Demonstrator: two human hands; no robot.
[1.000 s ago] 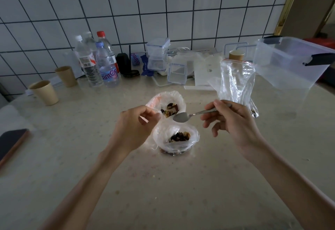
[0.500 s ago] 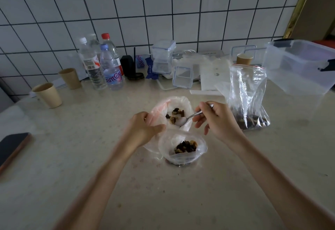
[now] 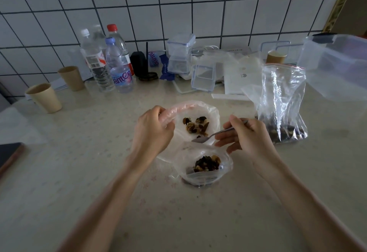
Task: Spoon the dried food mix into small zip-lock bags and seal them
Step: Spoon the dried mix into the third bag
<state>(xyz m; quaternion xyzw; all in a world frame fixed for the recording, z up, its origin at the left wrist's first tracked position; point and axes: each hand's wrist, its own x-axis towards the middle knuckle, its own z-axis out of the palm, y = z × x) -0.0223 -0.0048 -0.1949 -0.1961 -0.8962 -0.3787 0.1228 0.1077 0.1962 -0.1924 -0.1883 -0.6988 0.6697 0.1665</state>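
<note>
Left hand [image 3: 152, 130] pinched the far bag [image 3: 198, 116] rim to keep its mouth open on the table [image 3: 79, 172], right-hand [image 3: 246, 140] fingers gripped the spoon [image 3: 206, 138] at that mouth, mix [image 3: 195, 125] sat inside, near bag [image 3: 205, 164] also part-filled and unsealed.

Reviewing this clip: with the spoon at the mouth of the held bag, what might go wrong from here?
1. The left hand grips only one side of the small bag; the mouth may sag and mix may spill onto the table.
2. The right hand holds the spoon just above the second open bag, which nothing holds, and might knock it.
3. The tall bag stands unsupported near the right hand.
</note>
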